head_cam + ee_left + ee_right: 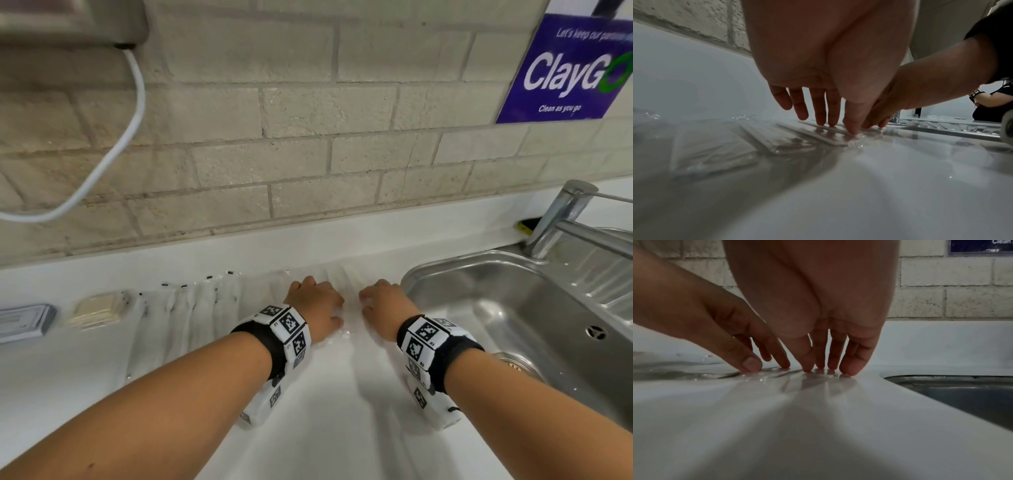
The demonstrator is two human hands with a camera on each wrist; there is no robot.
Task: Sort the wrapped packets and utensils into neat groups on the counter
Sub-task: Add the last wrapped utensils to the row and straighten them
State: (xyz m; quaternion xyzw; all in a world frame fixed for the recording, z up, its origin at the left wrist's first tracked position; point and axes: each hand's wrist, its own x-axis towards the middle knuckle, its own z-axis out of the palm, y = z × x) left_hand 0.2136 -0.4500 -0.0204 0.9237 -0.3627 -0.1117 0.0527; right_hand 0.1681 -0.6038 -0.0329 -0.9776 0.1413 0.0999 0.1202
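A row of white utensils in clear wrappers (191, 315) lies side by side on the white counter (342, 394), left of my hands. More clear-wrapped utensils (347, 279) lie between and under my hands. My left hand (317, 303) presses its straight fingertips (828, 122) down on these flat white wrapped pieces (824, 135). My right hand (385, 303) does the same just to the right, its fingertips (846, 369) on the wrapper close to the sink rim. Neither hand grips anything. The two hands almost touch.
A pack of pale wooden sticks (96, 310) and a grey packet (24, 322) lie at the far left. A steel sink (513, 308) with a faucet (561, 219) borders the counter on the right. A brick wall (308, 137) rises behind, with a white cable (133, 113).
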